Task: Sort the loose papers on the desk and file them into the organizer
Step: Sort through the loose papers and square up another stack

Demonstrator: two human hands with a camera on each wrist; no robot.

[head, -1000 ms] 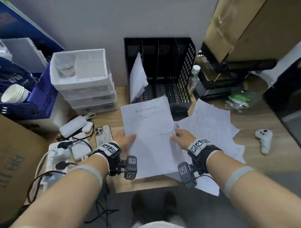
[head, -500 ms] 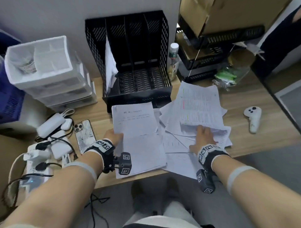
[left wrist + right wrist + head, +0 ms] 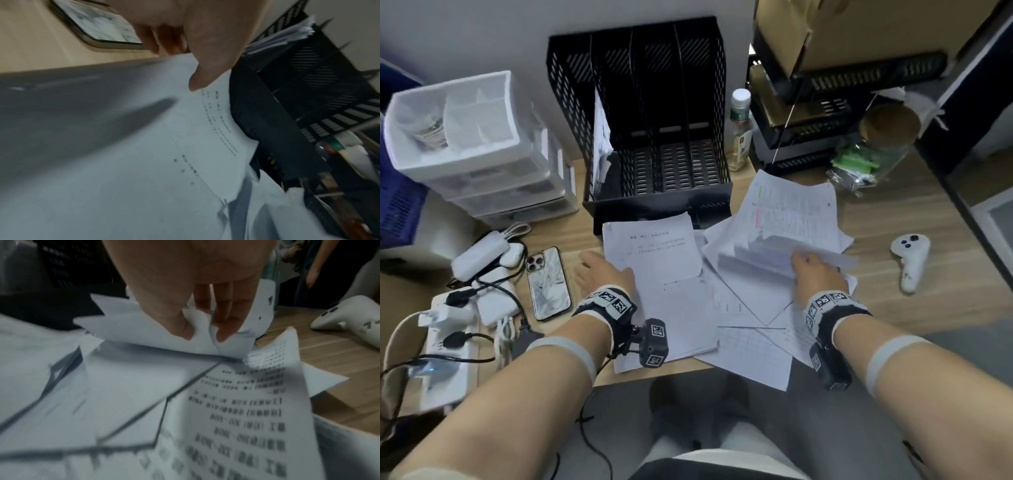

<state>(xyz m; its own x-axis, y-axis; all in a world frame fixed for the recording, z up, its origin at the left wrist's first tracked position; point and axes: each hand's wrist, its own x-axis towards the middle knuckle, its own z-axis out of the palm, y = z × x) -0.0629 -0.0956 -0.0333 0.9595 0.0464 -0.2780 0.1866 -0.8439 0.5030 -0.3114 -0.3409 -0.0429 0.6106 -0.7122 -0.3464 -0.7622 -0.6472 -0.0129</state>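
Note:
The black mesh organizer [image 3: 654, 102] stands at the back of the desk with a few sheets [image 3: 601, 137] in its leftmost slot. In front of it lies a neat stack of papers [image 3: 661, 284]. My left hand [image 3: 599, 274] lies beside the stack's left edge, its thumb [image 3: 205, 73] touching the top sheet [image 3: 144, 162] and its fingers loose over the desk. To the right spreads a loose pile [image 3: 750, 342]. My right hand [image 3: 815, 274] pinches a few printed sheets [image 3: 791, 212] from it between thumb and fingers [image 3: 222, 331], their near edge lifted and crumpled.
A phone [image 3: 548, 284], chargers and a power strip [image 3: 448, 325] crowd the desk's left side. White drawers [image 3: 476, 154] stand at the back left. A bottle [image 3: 739, 133], a jar [image 3: 876, 150] and black trays sit at the back right. A white controller [image 3: 909, 260] lies at the right.
The stack held up in both hands now lies on the desk. My left hand has loosened at its edge. My right hand moved to the right pile and pinched printed sheets.

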